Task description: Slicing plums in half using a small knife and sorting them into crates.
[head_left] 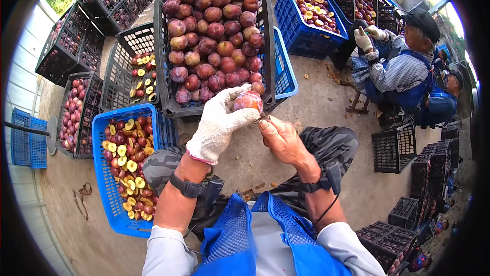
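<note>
My left hand (pixel 219 123), in a white knit glove, is closed around a reddish plum (pixel 248 101) in front of the black crate. My bare right hand (pixel 283 140) pinches what looks like a small knife (pixel 263 119), its thin dark end at the plum's lower right side. Most of that tool is hidden by my fingers. Just beyond my hands, a black crate (pixel 162 72) holds whole red-purple plums (pixel 216 31). To the left, a blue basket (pixel 100 174) contains cut plums (pixel 131 165) with yellow flesh showing.
Another black crate (pixel 113 79) with some cut plums stands at the left, beside a crate of whole plums (pixel 74 107). At the far right, a seated person (pixel 403 69) wearing gloves works near a blue basket of cut plums (pixel 298 36). Black crates (pixel 393 148) line the right side.
</note>
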### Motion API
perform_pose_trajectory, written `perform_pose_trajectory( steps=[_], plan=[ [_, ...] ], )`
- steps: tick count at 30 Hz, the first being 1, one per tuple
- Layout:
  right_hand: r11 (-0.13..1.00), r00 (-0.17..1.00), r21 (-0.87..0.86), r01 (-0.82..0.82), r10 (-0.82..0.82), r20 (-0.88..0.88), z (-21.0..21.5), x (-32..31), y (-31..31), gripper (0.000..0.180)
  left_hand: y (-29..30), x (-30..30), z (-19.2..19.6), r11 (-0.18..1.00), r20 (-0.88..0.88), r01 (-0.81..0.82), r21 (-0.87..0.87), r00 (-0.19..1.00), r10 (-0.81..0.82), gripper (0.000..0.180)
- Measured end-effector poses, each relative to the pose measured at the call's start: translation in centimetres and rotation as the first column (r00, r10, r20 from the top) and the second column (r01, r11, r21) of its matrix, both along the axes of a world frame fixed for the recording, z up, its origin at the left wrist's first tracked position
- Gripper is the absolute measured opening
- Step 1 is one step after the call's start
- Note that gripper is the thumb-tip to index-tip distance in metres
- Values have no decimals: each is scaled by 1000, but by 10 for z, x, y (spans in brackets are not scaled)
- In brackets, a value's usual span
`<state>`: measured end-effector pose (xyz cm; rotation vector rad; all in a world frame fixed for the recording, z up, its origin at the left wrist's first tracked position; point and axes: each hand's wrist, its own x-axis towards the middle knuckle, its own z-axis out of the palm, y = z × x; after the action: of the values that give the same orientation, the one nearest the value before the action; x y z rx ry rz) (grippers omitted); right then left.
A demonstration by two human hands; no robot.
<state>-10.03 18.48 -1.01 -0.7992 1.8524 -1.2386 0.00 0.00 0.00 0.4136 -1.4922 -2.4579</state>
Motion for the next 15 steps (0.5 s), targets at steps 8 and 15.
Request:
perform_pose_trajectory(
  steps=[8, 15],
  plan=[
    [665, 686, 498, -557, 706, -177, 35, -37, -14, 56, -4, 17, 12, 488, 416, 530, -693, 848, -329, 60],
    [988, 982, -27, -152, 148, -119, 35, -97, 49, 30, 1, 7, -7, 894, 211, 240, -378, 963, -169, 62]
  ],
)
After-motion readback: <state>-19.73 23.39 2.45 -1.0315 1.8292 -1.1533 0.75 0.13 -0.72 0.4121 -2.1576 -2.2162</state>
